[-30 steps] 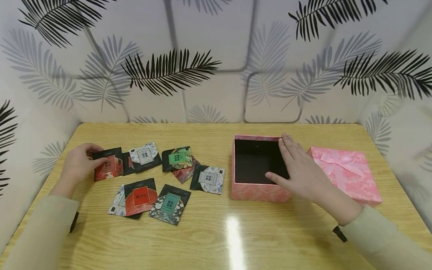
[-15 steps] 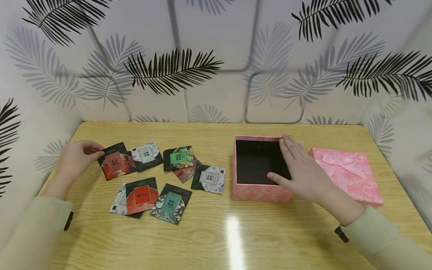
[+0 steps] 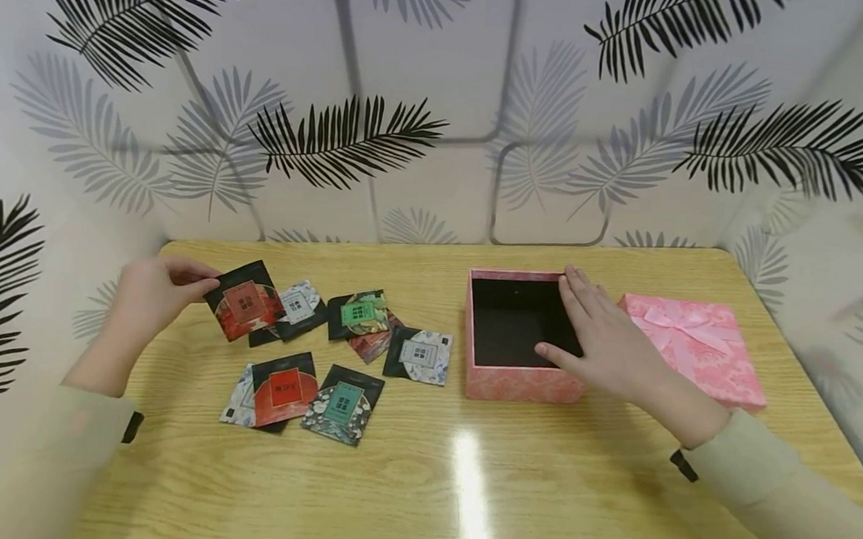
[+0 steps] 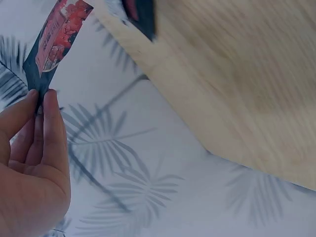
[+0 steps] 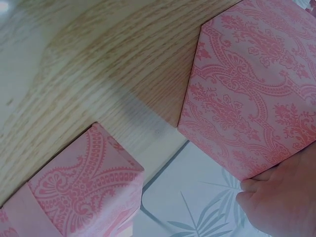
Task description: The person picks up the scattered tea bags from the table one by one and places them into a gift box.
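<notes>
By its corner, my left hand (image 3: 150, 296) pinches a flat black and red sachet (image 3: 247, 300) between thumb and fingers. The left wrist view shows the sachet (image 4: 58, 37) raised, with its printed side partly turned to the camera. My right hand (image 3: 610, 340) lies over the right rim of a pink patterned box (image 3: 521, 385), fingers straight and thumb apart. The box is topless and its dark inside shows. In the right wrist view that hand (image 5: 284, 192) touches the outer wall of the box (image 5: 256, 89).
Several sachets lie scattered on the wooden table (image 3: 385, 500), including a green one (image 3: 356, 314), a red one (image 3: 285, 386), a teal one (image 3: 343, 405) and a white one (image 3: 420, 355). Right of the box sits its pink bow-topped lid (image 3: 697, 346). A patterned wall covering stands behind.
My left hand has lifted the black and red sachet from the table's left side, tilting it and shifting it slightly rightward and up. My right hand stays on the box rim.
</notes>
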Demonstrator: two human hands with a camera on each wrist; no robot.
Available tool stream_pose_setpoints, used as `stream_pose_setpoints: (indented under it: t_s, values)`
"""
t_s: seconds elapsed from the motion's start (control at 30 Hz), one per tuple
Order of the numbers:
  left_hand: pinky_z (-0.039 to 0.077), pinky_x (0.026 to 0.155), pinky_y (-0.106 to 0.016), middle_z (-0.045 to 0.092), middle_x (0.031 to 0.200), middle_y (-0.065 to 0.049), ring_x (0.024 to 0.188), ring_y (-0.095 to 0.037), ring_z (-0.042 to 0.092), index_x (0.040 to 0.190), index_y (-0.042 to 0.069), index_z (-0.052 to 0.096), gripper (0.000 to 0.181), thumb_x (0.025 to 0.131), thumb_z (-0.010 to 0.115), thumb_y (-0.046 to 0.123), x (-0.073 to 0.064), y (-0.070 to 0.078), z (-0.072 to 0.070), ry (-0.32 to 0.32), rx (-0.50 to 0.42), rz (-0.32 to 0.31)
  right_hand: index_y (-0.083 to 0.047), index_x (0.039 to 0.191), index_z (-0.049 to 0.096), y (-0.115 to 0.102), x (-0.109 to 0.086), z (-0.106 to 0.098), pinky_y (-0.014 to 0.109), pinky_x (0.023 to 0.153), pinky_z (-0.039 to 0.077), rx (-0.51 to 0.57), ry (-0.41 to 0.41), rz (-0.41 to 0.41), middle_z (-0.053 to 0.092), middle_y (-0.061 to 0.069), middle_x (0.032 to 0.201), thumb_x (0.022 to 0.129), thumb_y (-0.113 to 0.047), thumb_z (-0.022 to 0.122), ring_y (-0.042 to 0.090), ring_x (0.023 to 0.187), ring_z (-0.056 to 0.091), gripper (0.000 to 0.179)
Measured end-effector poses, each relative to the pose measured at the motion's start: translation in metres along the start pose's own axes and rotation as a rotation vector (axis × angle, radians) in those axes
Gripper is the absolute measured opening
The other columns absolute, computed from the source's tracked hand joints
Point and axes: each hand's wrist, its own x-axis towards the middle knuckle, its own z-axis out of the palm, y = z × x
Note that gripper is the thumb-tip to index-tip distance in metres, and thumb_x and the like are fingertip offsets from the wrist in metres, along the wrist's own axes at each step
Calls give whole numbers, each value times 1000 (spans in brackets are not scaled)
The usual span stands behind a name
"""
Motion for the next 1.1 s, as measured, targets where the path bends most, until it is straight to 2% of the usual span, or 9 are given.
stream_pose_setpoints:
  t_s: [0.17,0.37,0.53,0.73,0.87,1.0,1.1]
  values:
    - [52,68,-19,79,108,-26,80,-26,81,113,0,81,19,102,73,13,4,26,0,-43,-16,46,4,168,10,0,1,0,61,133,18,3,-6,3,7,24,178,104,-59,59,41,166,10,102]
    - [48,65,-17,79,109,-25,87,-36,80,112,0,81,17,102,73,11,9,60,5,-45,-44,99,4,168,10,2,1,2,61,133,18,-2,-4,1,8,24,178,104,-59,59,41,166,9,102]
    - [48,64,-19,79,110,-24,89,-37,79,112,1,81,16,101,74,10,12,88,9,-53,-70,136,4,168,10,3,1,3,61,133,17,-3,-2,0,7,23,178,104,-59,58,41,166,9,103]
    - [52,69,-25,80,112,-21,91,-34,77,112,3,82,16,102,73,11,18,116,20,-67,-118,163,4,168,10,3,0,3,61,133,17,-7,1,3,6,22,178,104,-59,59,40,166,9,102]
    - [58,76,-33,79,116,-20,95,-34,77,114,4,82,16,102,72,8,20,132,31,-64,-150,198,3,168,10,4,1,4,61,133,17,-12,3,1,6,22,179,104,-60,58,40,166,9,103]
    - [62,84,-47,80,113,-20,97,-35,76,114,3,82,16,102,72,6,19,150,41,-71,-173,226,4,168,10,4,1,5,61,133,17,-11,4,0,6,22,179,104,-60,58,40,166,9,103]
    - [63,85,-48,81,111,-19,96,-34,76,114,3,82,16,101,73,6,18,164,48,-69,-192,240,4,168,10,4,0,4,61,133,17,-11,4,2,6,22,179,104,-60,58,40,166,9,102]
